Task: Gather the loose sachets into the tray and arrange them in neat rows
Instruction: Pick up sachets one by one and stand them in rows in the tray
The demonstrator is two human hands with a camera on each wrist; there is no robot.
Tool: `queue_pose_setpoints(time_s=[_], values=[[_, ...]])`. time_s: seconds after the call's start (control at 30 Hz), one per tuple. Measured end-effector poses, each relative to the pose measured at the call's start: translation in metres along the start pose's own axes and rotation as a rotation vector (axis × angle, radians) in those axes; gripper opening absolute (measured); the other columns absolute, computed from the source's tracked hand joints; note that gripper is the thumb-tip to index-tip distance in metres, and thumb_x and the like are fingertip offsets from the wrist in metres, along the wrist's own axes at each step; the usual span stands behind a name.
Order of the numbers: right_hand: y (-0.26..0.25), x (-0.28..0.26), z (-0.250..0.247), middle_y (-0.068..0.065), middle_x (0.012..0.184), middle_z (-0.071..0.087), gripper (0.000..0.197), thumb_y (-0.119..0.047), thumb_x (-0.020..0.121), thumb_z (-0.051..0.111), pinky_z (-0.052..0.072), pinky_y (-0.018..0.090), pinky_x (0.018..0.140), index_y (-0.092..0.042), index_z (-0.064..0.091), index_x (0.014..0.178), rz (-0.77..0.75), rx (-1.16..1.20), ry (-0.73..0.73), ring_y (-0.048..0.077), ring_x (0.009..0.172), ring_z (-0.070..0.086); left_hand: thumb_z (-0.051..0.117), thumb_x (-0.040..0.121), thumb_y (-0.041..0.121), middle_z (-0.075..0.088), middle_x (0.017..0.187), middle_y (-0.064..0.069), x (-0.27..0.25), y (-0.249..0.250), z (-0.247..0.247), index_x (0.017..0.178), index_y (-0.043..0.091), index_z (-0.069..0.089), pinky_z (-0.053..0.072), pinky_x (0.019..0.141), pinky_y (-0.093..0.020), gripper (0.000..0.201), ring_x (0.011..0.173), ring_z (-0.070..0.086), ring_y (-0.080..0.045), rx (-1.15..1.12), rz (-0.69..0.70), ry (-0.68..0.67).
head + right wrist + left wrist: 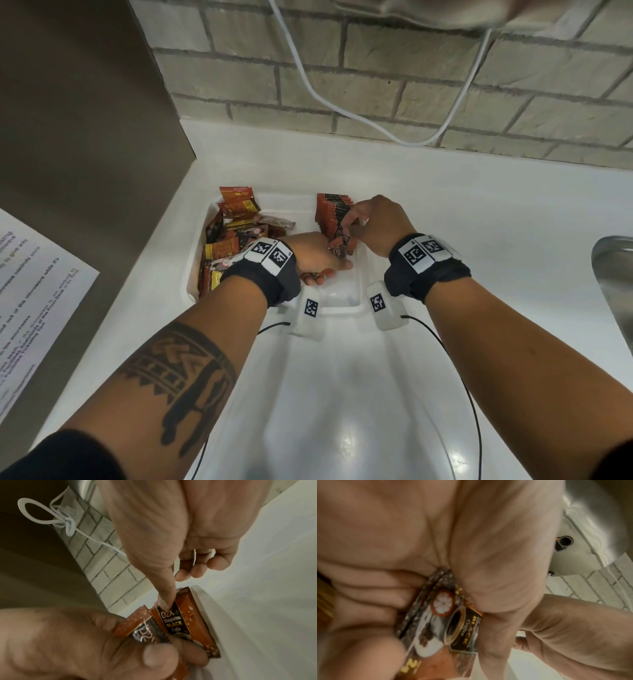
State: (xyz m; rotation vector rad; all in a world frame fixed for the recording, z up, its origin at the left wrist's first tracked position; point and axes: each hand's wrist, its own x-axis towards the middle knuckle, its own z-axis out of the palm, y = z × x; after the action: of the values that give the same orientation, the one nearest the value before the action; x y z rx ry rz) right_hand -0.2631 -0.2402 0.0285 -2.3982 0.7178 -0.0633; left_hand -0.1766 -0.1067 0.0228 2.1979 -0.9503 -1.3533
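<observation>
A white tray (342,310) sits on the white counter. A loose pile of red and brown sachets (233,240) fills its left side. A neat upright row of sachets (334,209) stands along its far right. My left hand (322,260) lies in the middle of the tray and grips a small stack of black coffee sachets (440,615) between thumb and curled fingers. My right hand (356,222) hovers at the near end of the row and pinches the top of one sachet (180,622), its other fingers curled. The left thumb (154,655) clamps the stack just below.
A steel sink (616,274) lies at the right edge. A white cable (342,109) hangs along the brick wall behind. A dark panel (85,137) with a printed sheet (30,291) stands close on the left. Bare counter stretches right of the tray.
</observation>
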Motion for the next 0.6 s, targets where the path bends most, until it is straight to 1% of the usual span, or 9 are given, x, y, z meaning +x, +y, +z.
queue_pose_setpoints(time_s=[0.1,0.17,0.23,0.33,0.43,0.47,0.53,0.6], values=[[0.0017,0.0009,0.0009,-0.016,0.075,0.054,0.011,-0.011,0.085,0.071,0.034,0.0,0.054,-0.02,0.076,0.09,0.004,0.01,0.006,-0.002,0.068,0.049,0.062,0.1,0.031,0.055,0.064,-0.002,0.0005,0.0008,0.0022,0.076,0.011,0.054,0.038,0.036,-0.015,0.032,0.031,0.047,-0.004,-0.007,0.001,0.01],[0.0016,0.0008,0.001,-0.013,0.073,0.054,0.01,-0.011,0.084,0.072,0.036,0.001,0.055,-0.018,0.075,0.091,0.004,0.023,0.014,-0.001,0.066,0.049,0.063,0.099,0.032,0.058,0.069,-0.003,0.003,-0.0002,0.0034,0.08,0.011,0.056,0.04,0.039,-0.018,0.029,0.036,0.051,-0.006,-0.035,0.009,0.011],[0.001,0.0008,0.0006,-0.012,0.071,0.054,0.01,-0.01,0.083,0.072,0.036,0.002,0.054,-0.016,0.076,0.091,0.004,0.034,0.024,0.0,0.064,0.05,0.064,0.098,0.033,0.06,0.071,-0.002,0.0042,-0.0008,0.0034,0.083,0.011,0.058,0.041,0.04,-0.019,0.028,0.036,0.051,-0.006,-0.047,0.012,0.021],[0.0014,0.0007,0.0,-0.013,0.07,0.054,0.009,-0.01,0.084,0.072,0.036,0.001,0.053,-0.015,0.074,0.09,0.001,0.034,0.018,0.0,0.064,0.05,0.064,0.099,0.033,0.06,0.07,-0.002,0.0025,-0.0001,0.0032,0.083,0.011,0.058,0.04,0.039,-0.019,0.028,0.034,0.05,-0.005,-0.051,0.011,0.018],[0.003,-0.0001,0.0004,-0.012,0.071,0.054,0.009,-0.011,0.083,0.074,0.036,0.001,0.056,-0.016,0.074,0.091,-0.002,0.034,0.013,0.003,0.067,0.051,0.062,0.1,0.032,0.057,0.065,-0.001,-0.0032,0.0017,0.0035,0.08,0.011,0.056,0.038,0.036,-0.015,0.029,0.031,0.047,-0.003,-0.035,0.005,0.015],[0.0033,-0.0005,0.0003,-0.012,0.072,0.053,0.009,-0.011,0.083,0.074,0.036,0.0,0.056,-0.016,0.074,0.091,-0.003,0.035,0.012,0.003,0.067,0.051,0.062,0.1,0.031,0.056,0.064,-0.001,-0.004,0.0015,0.0038,0.079,0.012,0.056,0.037,0.036,-0.015,0.029,0.03,0.047,-0.003,-0.034,0.003,0.013],[0.0034,-0.0012,0.0005,-0.012,0.071,0.053,0.009,-0.011,0.083,0.075,0.036,0.0,0.056,-0.015,0.074,0.091,0.0,0.049,0.006,0.001,0.066,0.05,0.062,0.1,0.03,0.056,0.064,-0.001,-0.0045,0.0012,0.0043,0.078,0.012,0.055,0.037,0.036,-0.015,0.029,0.031,0.047,-0.004,-0.045,0.002,0.009],[0.0036,-0.0015,0.001,-0.012,0.073,0.053,0.01,-0.011,0.083,0.075,0.036,0.002,0.056,-0.016,0.074,0.092,0.002,0.052,0.006,0.002,0.068,0.05,0.063,0.099,0.03,0.057,0.065,-0.002,-0.0035,0.0006,0.0046,0.079,0.012,0.056,0.039,0.037,-0.016,0.029,0.032,0.048,-0.004,-0.058,0.002,0.01]])
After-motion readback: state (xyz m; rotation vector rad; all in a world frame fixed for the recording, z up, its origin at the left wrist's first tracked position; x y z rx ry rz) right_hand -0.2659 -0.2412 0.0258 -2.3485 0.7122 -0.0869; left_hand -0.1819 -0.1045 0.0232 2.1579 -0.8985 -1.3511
